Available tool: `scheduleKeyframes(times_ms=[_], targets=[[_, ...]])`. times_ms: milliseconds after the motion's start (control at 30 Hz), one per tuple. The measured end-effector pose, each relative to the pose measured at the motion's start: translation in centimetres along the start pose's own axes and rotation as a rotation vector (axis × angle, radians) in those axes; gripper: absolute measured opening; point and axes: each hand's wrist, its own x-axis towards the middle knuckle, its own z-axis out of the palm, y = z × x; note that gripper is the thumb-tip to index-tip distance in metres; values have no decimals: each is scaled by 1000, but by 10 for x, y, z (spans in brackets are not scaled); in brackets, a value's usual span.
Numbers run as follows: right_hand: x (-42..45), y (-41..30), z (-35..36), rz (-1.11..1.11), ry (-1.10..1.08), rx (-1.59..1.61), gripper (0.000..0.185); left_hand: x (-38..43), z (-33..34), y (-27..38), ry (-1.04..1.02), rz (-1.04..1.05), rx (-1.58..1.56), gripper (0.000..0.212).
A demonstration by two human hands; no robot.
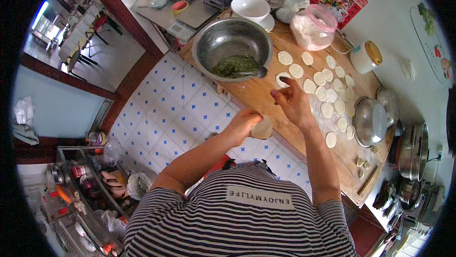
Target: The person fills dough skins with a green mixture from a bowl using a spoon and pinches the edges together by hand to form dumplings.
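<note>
My left hand (241, 125) holds a thin round dough wrapper (262, 129) by its edge, in front of the table's near side. Over the wooden board (256, 94), my right hand (294, 102) has its fingers bent and apart, with nothing visible in them. One fingertip partly covers a dough round (281, 77); I cannot tell whether it touches it. Left of that hand stands a large steel bowl (203, 48) containing chopped green filling (237, 65). A utensil with a dark handle (262, 72) rests in it. Several flat dough rounds (320, 93) lie across the board, some overlapping.
Small dough pieces (361, 162) and a rolling pin (368, 180) lie at the board's right end. A metal basin (370, 121), a flour jar (311, 30), a lidded jar (366, 57) and a white bowl (250, 8) line the back. A cluttered rack (89, 182) stands at lower left.
</note>
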Motion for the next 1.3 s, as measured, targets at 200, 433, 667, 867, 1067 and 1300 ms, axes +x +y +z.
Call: scheduleKeyframes(times_ms=[200,433,667,867,1067,1300], targets=[[65,-16,59,83,-21,3,25,-8,-103,25,72,55,66,25],[44,-57,38,-182,72,-209,13,-16,-133,79,28,45,-68,25],[60,-35,40,-285,43,-302,14,-7,-128,86,66,79,-123,25],[68,-27,38,-148,-57,-121,13,-10,-125,83,101,101,-165,27],[73,-26,37,-14,-135,53,13,-14,-126,82,155,128,-229,28],[80,-15,27,358,-101,344,18,-16,-124,88,129,169,-276,29]])
